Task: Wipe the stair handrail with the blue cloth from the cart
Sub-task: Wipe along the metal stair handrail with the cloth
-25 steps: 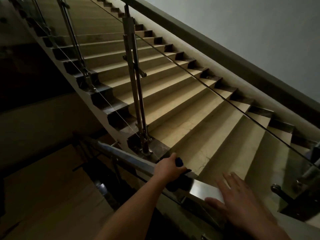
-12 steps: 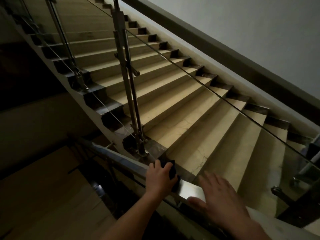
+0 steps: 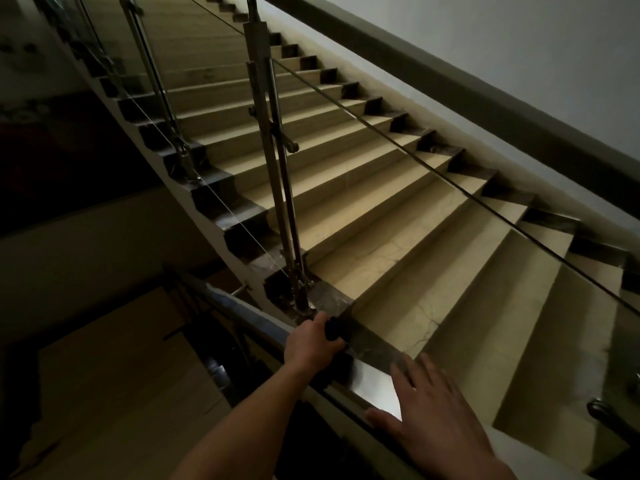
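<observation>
**Cloth Gripped on the Rail, Other Hand Laid Flat**

You had your left hand (image 3: 311,344) hooked over the top of the handrail (image 3: 372,384), with the fingers curled down past its far edge and clenched on the blue cloth (image 3: 333,330). Only a small dark-blue bulge of that cloth showed, poking out beside your knuckles at the rail's far edge. The rest was hidden under your palm against the rail's top face.

Your right hand (image 3: 436,420) lay on the same rail, nearer to you. It was close to the left hand but apart from it, with a bare, shiny stretch of steel between the two. Its fingers were straight and spread, released and grasping nothing. The palm rested flat on the top face and the thumb lay at the near edge.

Just beyond your left hand a steel post (image 3: 277,174) rose from the dark corner of the lowest step. Pale stone stairs (image 3: 398,237) climbed away behind it beside a grey wall (image 3: 519,46). Below the rail on your left, the floor of a lower landing (image 3: 104,358) lay in dim light
</observation>
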